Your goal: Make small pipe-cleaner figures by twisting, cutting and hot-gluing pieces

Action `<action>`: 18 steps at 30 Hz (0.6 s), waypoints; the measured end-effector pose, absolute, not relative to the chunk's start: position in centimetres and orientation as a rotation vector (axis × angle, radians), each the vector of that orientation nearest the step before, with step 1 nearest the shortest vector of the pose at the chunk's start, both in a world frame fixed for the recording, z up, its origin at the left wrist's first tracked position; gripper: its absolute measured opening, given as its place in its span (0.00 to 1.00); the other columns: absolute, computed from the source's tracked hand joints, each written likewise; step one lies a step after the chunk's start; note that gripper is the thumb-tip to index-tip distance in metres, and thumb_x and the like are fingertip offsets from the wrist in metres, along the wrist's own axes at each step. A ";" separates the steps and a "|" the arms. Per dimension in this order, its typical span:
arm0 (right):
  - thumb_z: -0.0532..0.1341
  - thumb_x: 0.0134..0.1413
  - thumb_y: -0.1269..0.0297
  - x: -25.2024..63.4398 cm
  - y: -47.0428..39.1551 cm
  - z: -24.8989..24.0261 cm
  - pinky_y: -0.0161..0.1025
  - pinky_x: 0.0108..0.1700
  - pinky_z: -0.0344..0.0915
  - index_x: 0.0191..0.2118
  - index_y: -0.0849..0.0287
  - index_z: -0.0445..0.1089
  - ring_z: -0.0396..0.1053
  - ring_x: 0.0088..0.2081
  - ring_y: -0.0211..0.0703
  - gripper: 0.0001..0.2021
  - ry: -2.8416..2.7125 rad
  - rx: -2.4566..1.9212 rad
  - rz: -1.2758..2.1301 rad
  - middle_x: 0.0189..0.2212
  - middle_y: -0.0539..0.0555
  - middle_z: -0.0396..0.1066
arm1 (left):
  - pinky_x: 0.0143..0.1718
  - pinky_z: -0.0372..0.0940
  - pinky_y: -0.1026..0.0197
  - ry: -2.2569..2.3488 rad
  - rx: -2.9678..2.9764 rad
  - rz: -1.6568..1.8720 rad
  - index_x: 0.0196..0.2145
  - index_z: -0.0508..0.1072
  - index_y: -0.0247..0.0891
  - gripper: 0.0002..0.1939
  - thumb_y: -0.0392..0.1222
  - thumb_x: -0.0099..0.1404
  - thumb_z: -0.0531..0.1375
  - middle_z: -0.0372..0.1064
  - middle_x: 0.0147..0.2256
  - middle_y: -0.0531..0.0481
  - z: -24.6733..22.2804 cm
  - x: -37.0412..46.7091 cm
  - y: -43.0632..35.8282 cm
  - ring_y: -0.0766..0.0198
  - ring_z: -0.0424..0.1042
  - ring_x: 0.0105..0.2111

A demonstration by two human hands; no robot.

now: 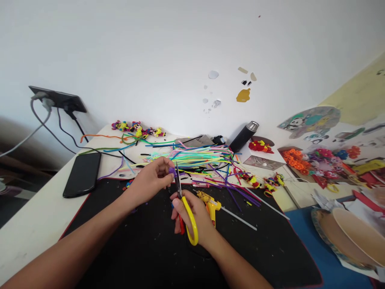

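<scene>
Between the thumb and forefinger of the left hand (156, 176), seen against the far part of the black mat (135, 249), a small purple fuzzy piece (172, 171) is held in a pinch. From its look it is judged to be very light, soft outside and springy, perhaps stiffened by a wire core; slipping or breaking seems unlikely, though the pile could be crushed, so it is best taken lightly by one end, clear of any cutting edge. Just right of those fingertips, the blades of the yellow-handled scissors (184, 202) are pointed upward, and the handle is gripped by the curled fingers of the right hand (198, 216). These are judged rigid and smooth, heavier than the piece, and best held by the loops. As for what is concealed, a small bright-coloured object (127, 184) left of the left fingers is partly covered by the wrist. Much of the purple piece is covered by the fingers, so its full shape cannot be made out, nor whether it is set between the blades or beside them. Under the right fingers a red handle (181, 225) is shown only in part; what it belongs to cannot be told. Farther right, the yellow glue gun (213, 205) is partly hidden by the right hand.
</scene>
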State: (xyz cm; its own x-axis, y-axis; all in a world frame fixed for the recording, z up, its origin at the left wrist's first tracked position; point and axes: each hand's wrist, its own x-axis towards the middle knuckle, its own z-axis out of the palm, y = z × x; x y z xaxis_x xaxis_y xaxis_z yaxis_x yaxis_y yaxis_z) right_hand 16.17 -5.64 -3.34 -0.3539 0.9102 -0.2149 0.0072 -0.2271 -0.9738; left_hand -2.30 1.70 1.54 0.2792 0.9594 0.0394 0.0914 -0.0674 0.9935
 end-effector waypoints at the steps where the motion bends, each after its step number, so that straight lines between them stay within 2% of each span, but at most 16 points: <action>1: 0.62 0.64 0.36 16.2 -5.6 -3.4 0.28 0.16 0.59 0.49 0.58 0.71 0.67 0.15 0.32 0.27 -1.323 -1.159 1.668 0.26 0.45 0.71 | 0.28 0.66 0.62 1.043 1.443 0.979 0.41 0.68 0.41 0.12 0.40 0.58 0.64 0.70 0.25 0.60 1.6 -2.2 1.7 0.65 0.70 0.23; 6: 0.63 0.64 0.35 16.2 -5.7 -3.6 0.27 0.15 0.58 0.47 0.57 0.71 0.66 0.13 0.31 0.26 -1.312 -1.161 1.662 0.24 0.44 0.69 | 0.27 0.66 0.63 1.037 1.440 0.961 0.40 0.68 0.41 0.12 0.39 0.58 0.63 0.69 0.25 0.61 1.3 -2.0 1.6 0.66 0.70 0.23; 14: 0.67 0.63 0.43 16.4 -5.9 -3.6 0.26 0.14 0.58 0.46 0.57 0.71 0.66 0.13 0.31 0.21 -1.288 -1.179 1.675 0.24 0.43 0.70 | 0.28 0.67 0.62 1.030 1.450 0.946 0.41 0.67 0.41 0.12 0.41 0.61 0.64 0.69 0.25 0.60 0.8 -2.0 1.6 0.66 0.69 0.24; 18: 0.68 0.62 0.44 16.2 -5.9 -3.4 0.27 0.14 0.58 0.45 0.57 0.70 0.64 0.13 0.32 0.21 -1.278 -1.201 1.680 0.22 0.42 0.67 | 0.28 0.67 0.61 1.024 1.448 0.934 0.42 0.67 0.41 0.12 0.42 0.61 0.64 0.69 0.26 0.60 0.6 -2.0 1.6 0.65 0.69 0.25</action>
